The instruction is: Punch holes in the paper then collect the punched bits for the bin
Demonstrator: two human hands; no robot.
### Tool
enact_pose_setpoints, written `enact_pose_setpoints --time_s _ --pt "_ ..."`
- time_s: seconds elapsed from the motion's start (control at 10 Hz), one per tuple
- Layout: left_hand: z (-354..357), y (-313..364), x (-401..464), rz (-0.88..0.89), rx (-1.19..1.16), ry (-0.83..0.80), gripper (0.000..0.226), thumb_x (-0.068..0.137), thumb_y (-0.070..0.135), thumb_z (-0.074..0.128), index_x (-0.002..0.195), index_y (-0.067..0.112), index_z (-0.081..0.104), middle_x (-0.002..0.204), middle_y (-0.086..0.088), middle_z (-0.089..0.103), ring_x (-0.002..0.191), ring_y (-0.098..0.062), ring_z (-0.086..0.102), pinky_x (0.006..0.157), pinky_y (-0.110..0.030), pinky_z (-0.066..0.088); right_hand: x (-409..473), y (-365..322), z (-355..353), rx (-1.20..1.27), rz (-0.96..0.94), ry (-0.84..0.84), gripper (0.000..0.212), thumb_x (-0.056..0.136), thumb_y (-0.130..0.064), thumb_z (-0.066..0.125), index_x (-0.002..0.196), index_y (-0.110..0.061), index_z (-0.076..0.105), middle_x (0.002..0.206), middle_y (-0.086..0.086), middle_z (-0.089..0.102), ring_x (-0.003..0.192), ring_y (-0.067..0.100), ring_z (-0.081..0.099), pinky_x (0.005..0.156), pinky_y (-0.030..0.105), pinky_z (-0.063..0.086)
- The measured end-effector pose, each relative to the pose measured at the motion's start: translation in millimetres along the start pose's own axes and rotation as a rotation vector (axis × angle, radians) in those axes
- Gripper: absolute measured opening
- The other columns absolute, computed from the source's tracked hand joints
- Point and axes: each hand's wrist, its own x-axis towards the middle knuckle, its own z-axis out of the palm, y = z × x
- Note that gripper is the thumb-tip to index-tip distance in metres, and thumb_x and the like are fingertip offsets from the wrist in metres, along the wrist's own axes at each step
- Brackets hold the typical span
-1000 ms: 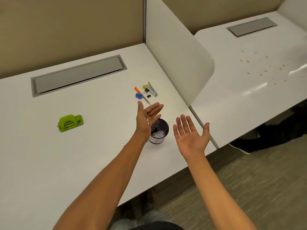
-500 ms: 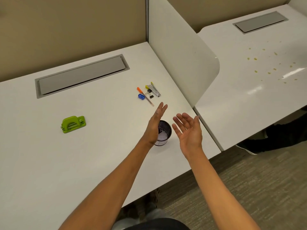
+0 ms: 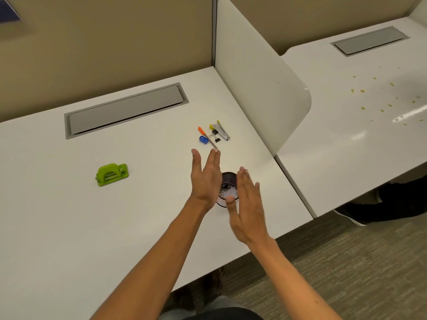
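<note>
Both hands are up over a small dark mesh bin (image 3: 229,181) sitting near the front edge of the white counter (image 3: 143,227). The left hand (image 3: 205,179) is on the bin's left side, fingers (image 3: 213,158) straight and together, thumb sticking out, holding nothing. The right hand (image 3: 248,209) is on the bin's right side and a bit nearer the person, also flat with straight fingers (a little blurry), thumb tip over the bin's near rim; can't tell if it's actually touching it. The palms face each other with the bin in the gap between them.

Inside the bin there's a pile of pale punched bits (image 3: 227,192). The green hole punch (image 3: 111,174) sits well off to the left on the counter, untouched. Behind the hands is a little cluster of desk stuff: an orange-capped pen (image 3: 206,136), a blue sharpener (image 3: 203,139), a black binder clip (image 3: 215,136) and a metal stapler (image 3: 222,131). Yellowish specks (image 3: 381,95) are scattered over the next desk (image 3: 346,162) to the right, past the divider (image 3: 258,93).
</note>
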Motion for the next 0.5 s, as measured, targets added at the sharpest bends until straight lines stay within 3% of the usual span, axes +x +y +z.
enact_pose_setpoints --time_s 0.1,0.2,0.3,0.4,0.5 --pt "1.5 2.8 -6.6 -0.013 -0.133 -0.003 0.094 0.087 0.08 0.012 0.157 0.018 0.018 0.165 0.0 0.02 0.153 -0.015 0.011 0.125 -0.042 0.007 7.3 -7.4 -0.4 -0.112 -0.247 -0.036 0.075 0.101 -0.058 0.018 0.157 -0.009 0.01 0.166 0.006 0.01 0.154 0.019 0.007 0.125 0.049 0.005" --pt "4.6 9.5 -14.8 0.01 -0.262 -0.02 0.101 0.083 0.085 0.021 0.156 0.015 0.025 0.162 -0.005 0.028 0.151 -0.016 0.022 0.123 -0.045 0.011 11.9 6.1 -4.1 -0.188 -0.13 -0.105 0.087 0.093 -0.072 0.002 0.157 -0.014 0.005 0.166 0.002 0.003 0.154 0.015 -0.002 0.123 0.056 0.004" --pt "-4.2 25.0 -25.2 0.058 -0.31 0.02 0.104 0.081 0.086 0.023 0.155 0.014 0.027 0.163 -0.007 0.026 0.152 -0.019 0.019 0.124 -0.052 0.004 20.3 16.3 -18.7 0.073 0.149 0.059 0.09 0.09 -0.075 0.0 0.158 -0.016 0.005 0.166 -0.001 0.004 0.153 0.01 0.0 0.125 0.049 0.002" --pt "-6.3 26.1 -35.7 0.017 -0.285 0.06 0.1 0.085 0.083 0.022 0.155 0.012 0.026 0.164 -0.008 0.024 0.153 -0.021 0.017 0.125 -0.051 0.007 15.3 -3.5 -8.4 -0.032 -0.226 0.025 0.075 0.1 -0.061 0.016 0.158 -0.013 0.011 0.166 0.001 0.011 0.154 0.017 0.009 0.126 0.045 0.007" --pt "1.8 28.2 -45.7 -0.004 -0.343 -0.025 0.102 0.084 0.082 0.029 0.153 0.007 0.029 0.16 -0.012 0.031 0.151 -0.025 0.022 0.123 -0.048 0.018 8.8 -10.4 1.9 -0.154 -0.213 -0.116 0.083 0.096 -0.068 0.01 0.158 -0.012 0.009 0.166 0.002 0.006 0.154 0.015 0.002 0.124 0.053 0.005"
